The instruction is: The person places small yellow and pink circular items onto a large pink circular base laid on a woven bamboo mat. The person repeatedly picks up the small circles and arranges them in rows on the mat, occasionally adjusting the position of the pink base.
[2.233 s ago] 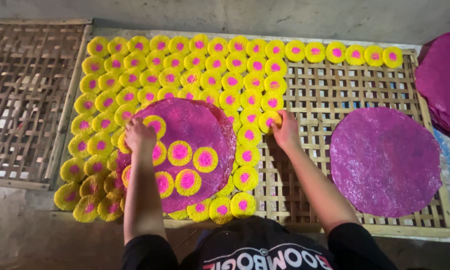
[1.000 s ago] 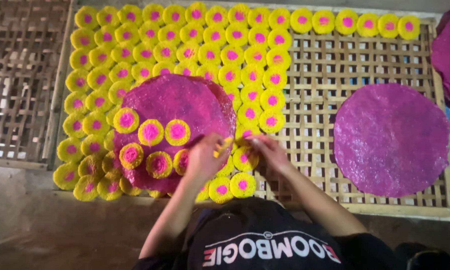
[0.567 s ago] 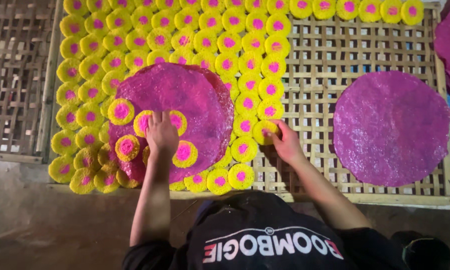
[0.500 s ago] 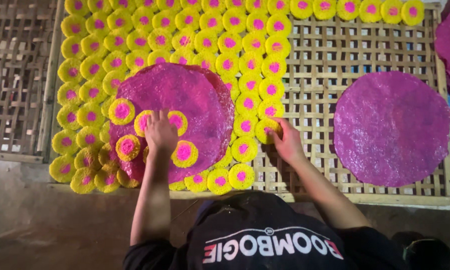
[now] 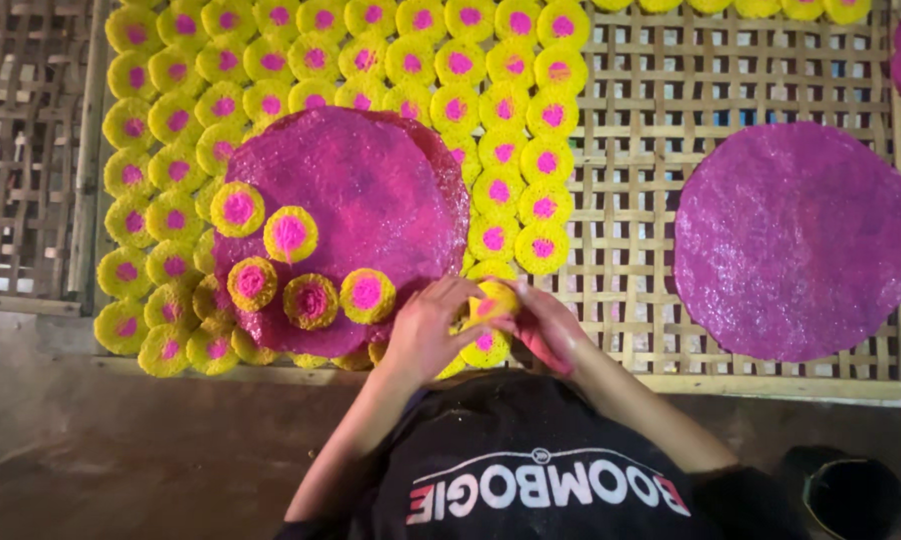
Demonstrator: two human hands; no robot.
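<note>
Head view: a small yellow cracker with a pink centre (image 5: 495,297) is pinched between the left hand (image 5: 426,330) and right hand (image 5: 549,325) at the near edge of the woven bamboo rack (image 5: 631,150). A large magenta disc (image 5: 356,215) carrying five such crackers lies just left; another magenta disc (image 5: 796,240) rests well right.

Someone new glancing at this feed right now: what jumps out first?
The field of small yellow discs with pink centres covering the woven bamboo rack at upper left. Next, the big magenta round lying over them and another magenta round at right. At the near edge, left hand and right hand meet on one yellow disc.
</note>
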